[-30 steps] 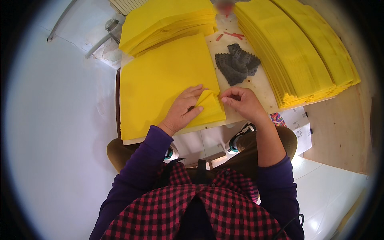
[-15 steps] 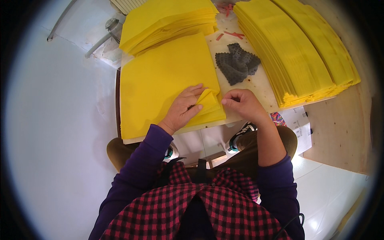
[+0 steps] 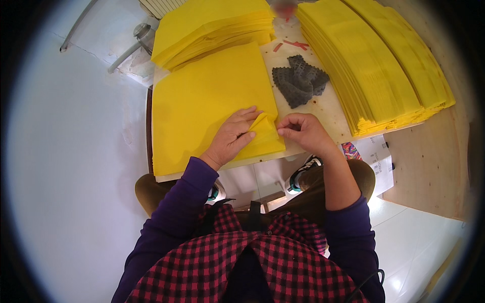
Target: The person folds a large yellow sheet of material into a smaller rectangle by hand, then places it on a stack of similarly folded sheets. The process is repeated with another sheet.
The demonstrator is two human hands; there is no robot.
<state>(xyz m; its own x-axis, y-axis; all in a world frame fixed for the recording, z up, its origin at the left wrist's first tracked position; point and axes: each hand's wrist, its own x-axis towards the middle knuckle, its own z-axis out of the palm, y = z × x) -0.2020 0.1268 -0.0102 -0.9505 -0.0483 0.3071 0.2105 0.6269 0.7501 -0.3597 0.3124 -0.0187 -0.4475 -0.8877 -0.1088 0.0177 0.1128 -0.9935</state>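
Observation:
A stack of flat yellow fabric sheets [image 3: 202, 96] lies in front of me at the near left of the table. My left hand [image 3: 232, 134] rests on its near right part, with a turned-back corner [image 3: 263, 126] of the top sheet between thumb and fingers. At the stack's right edge, my right hand [image 3: 300, 132] is closed in a pinch, thumb against forefinger, at the sheet's edge. How much fabric lies between those fingertips is too small to see. A crumpled dark grey cloth [image 3: 298, 81] with a zigzag edge lies beyond my right hand.
Another yellow stack [image 3: 212, 30] stands behind the first. Long folded yellow bundles [image 3: 364, 65] fill the table's right side. Red strips [image 3: 295, 44] lie between them on the pale tabletop [image 3: 328, 118]. A glass jar [image 3: 144, 34] stands past the far left edge.
My right hand has shifted slightly left, to the stack's edge. The layers fanned at the near right corner now lie smoother. My left hand has stayed in place.

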